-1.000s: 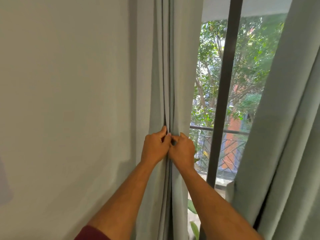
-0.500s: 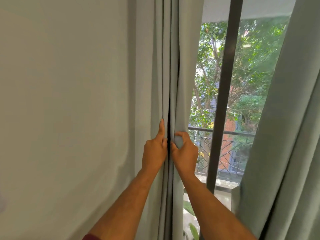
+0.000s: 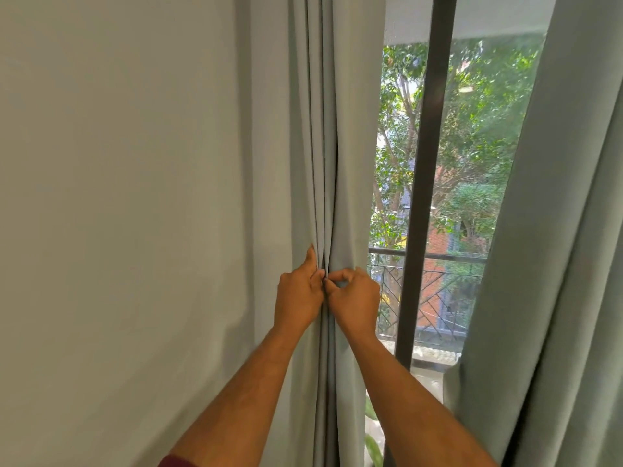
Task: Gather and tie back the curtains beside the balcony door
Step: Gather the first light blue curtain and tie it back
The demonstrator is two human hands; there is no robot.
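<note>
Beside a pale wall [image 3: 118, 197], at the balcony door's [image 3: 424, 197] left edge, a grey curtain's [image 3: 350, 163] gathered folds are pinched by the left hand [image 3: 298, 298] and right hand [image 3: 355, 303], held touching.

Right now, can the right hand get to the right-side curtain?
Probably yes, after letting go: the right hand is pinching the left curtain, and nothing lies between it and the right curtain but open glass and the door frame.

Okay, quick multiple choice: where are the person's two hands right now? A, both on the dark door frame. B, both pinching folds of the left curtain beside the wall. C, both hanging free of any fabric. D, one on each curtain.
B: the left hand and right hand meet on the gathered pleats of the left curtain, each grip pinching fabric.
</note>
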